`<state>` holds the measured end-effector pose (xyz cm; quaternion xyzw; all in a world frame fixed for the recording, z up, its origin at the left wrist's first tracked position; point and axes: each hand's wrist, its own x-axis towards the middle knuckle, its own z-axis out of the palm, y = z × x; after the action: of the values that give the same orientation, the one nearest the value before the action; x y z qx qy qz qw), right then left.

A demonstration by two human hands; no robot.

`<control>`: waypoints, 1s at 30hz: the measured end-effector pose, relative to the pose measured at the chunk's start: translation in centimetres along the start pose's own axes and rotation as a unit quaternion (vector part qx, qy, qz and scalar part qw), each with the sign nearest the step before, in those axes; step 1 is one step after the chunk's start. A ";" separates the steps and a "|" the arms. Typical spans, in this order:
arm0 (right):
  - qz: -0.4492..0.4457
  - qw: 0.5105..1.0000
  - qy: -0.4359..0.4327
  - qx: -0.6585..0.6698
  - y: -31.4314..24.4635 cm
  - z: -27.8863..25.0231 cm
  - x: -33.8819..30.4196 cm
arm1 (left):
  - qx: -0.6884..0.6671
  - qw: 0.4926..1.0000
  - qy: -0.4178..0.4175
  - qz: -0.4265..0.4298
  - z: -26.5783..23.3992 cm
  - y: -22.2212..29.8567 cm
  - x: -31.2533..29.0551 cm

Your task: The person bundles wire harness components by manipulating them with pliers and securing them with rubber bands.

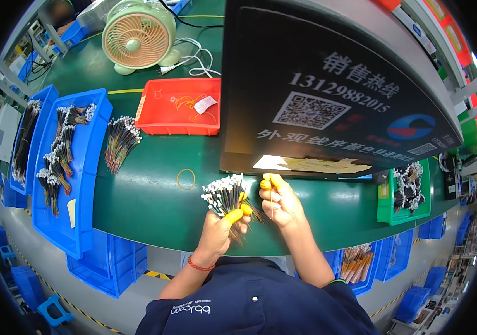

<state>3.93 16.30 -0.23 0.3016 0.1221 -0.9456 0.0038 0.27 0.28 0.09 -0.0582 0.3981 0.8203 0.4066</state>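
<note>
Two hands work at the near edge of a dark green bench (149, 195). The left hand (220, 229) has its fingers (237, 214), some capped in yellow, wrapped round a bundle of short wires (226, 196) with white connector ends, held just above the bench surface near its front edge. The right hand (281, 202) sits close beside it, its yellow-capped fingers pinching a single thin wire (271, 196) that hangs down across the palm.

A loose rubber band (186, 179) lies on the green surface just left of the bundle. Farther left, another wire bundle (120, 141) rests on the bench beside a long blue tray (85, 167) that holds more bundles, and a second blue tray (40, 131) lies outside that one. A red tray (178, 106) stands behind, with a pale green desk fan (138, 36) and white cables beyond it. A large black signboard (327, 89) slopes over the right half of the bench. A green bin (403, 198) of connectors stands at the right.

Below the bench edge, blue crates (113, 262) stand on a grey floor (54, 262) marked with striped tape. Shelving runs along the right edge of the room.
</note>
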 end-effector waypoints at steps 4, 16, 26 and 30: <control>-0.025 1.000 -0.008 0.018 0.5 -0.2 0.5 | 0.028 1.000 -0.015 0.000 0.2 0.2 0.1; -0.065 0.996 -0.015 -0.066 0.7 0.3 -0.9 | 0.006 1.000 0.014 -0.007 -0.2 0.4 0.0; -0.108 0.938 -0.042 -0.327 2.4 1.6 -2.0 | 0.038 0.998 -0.005 0.050 0.3 -0.7 0.1; -0.022 0.994 0.001 -0.106 0.1 1.1 -0.7 | 0.068 0.996 0.042 0.033 -0.3 -0.2 -0.1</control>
<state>3.93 15.87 1.02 0.2978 0.2281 -0.9269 0.0143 0.41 0.07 -0.21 -0.0519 0.4710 0.8012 0.3654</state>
